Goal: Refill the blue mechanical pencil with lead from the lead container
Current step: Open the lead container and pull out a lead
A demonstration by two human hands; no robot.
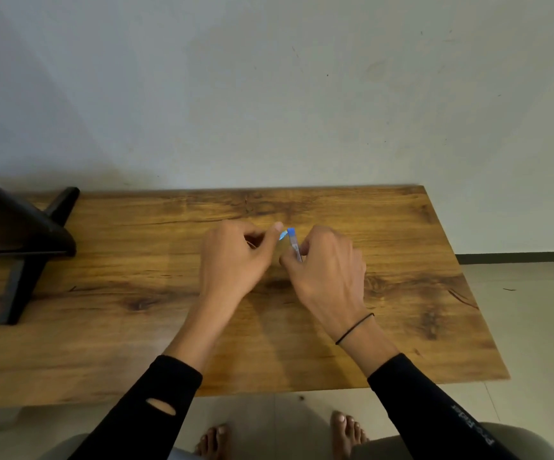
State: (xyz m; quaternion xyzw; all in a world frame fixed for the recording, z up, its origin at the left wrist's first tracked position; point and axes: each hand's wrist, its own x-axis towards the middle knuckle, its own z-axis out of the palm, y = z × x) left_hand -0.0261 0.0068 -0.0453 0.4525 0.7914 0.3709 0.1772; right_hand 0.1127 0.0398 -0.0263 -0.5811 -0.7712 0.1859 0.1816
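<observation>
Above the middle of the wooden table [401,277] my two hands meet. My right hand [328,270] grips the blue mechanical pencil [293,244], which stands nearly upright with its blue end on top and its lower barrel hidden in my fingers. My left hand [232,260] is closed, and its thumb and fingertip pinch a small pale-blue piece [283,234] right beside the pencil's top. Whether that piece is the lead container or a cap I cannot tell. No lead is visible.
A black object on a black stand [26,247] occupies the table's left end. The table's back edge meets a grey wall. Its right edge drops to a tiled floor [534,310]. My bare feet [345,433] show below the front edge.
</observation>
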